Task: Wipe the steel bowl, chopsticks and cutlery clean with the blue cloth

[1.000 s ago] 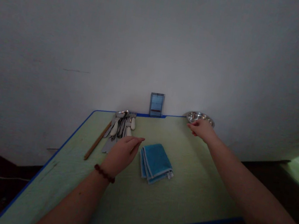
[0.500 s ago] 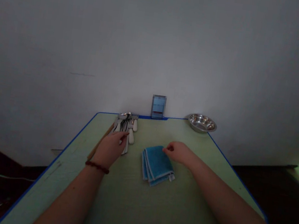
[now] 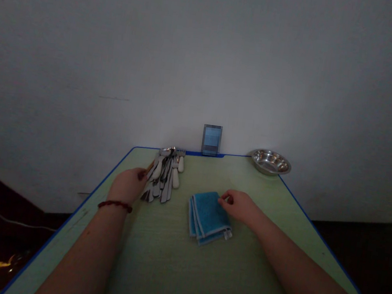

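Observation:
My left hand (image 3: 128, 185) is closed at the left side of a cutlery pile, its fingertips pinching thin wooden sticks (image 3: 150, 165) that look like chopsticks. Most of their length is hidden behind the hand. The cutlery pile (image 3: 165, 174) holds several knives, forks and spoons, some with white handles. My right hand (image 3: 241, 205) has curled fingers, and their tips touch the upper right edge of a folded blue towel (image 3: 211, 211). The towel lies flat on the table with pale edging and a small white tag.
The pale green table (image 3: 155, 262) has a blue rim and stands against a grey wall. A shiny metal bowl (image 3: 270, 162) sits at the back right corner. A blurred-out upright screen (image 3: 212, 140) leans on the wall at the back edge.
My left hand has moved left from over the cutlery to the wooden sticks, uncovering the knives' lower ends. My right hand stays by the towel. The view has shifted slightly.

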The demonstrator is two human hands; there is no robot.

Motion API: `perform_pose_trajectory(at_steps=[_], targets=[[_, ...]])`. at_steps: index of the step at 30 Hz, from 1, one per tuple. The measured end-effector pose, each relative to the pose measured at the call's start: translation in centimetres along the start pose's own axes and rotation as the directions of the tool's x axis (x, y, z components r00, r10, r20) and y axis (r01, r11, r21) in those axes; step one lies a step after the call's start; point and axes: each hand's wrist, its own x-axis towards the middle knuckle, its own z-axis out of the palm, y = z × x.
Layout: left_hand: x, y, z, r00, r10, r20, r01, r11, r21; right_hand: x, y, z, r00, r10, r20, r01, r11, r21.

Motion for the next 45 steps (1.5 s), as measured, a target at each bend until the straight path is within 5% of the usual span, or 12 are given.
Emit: perform_pose_trajectory(at_steps=[4, 13, 45], targets=[[0.5, -1.1, 0.1, 0.991, -0.093, 0.1, 0.087, 0.994, 0.06, 0.0, 0.2, 0.1, 1.0, -0.014, -0.007, 0.014, 1.0, 0.022], [1.6, -2.6, 1.8, 0.967, -0.126, 0.223, 0.089, 0.982, 0.168, -0.3, 0.3, -0.3, 1.0, -0.011, -0.027, 0.012, 0.998, 0.067], [1.7, -2.2, 1.9, 0.97, -0.123, 0.212, 0.078, 0.975, 0.207, 0.0, 0.7, 0.2, 1.0, -0.023, -0.016, 0.024, 0.996, 0.081]])
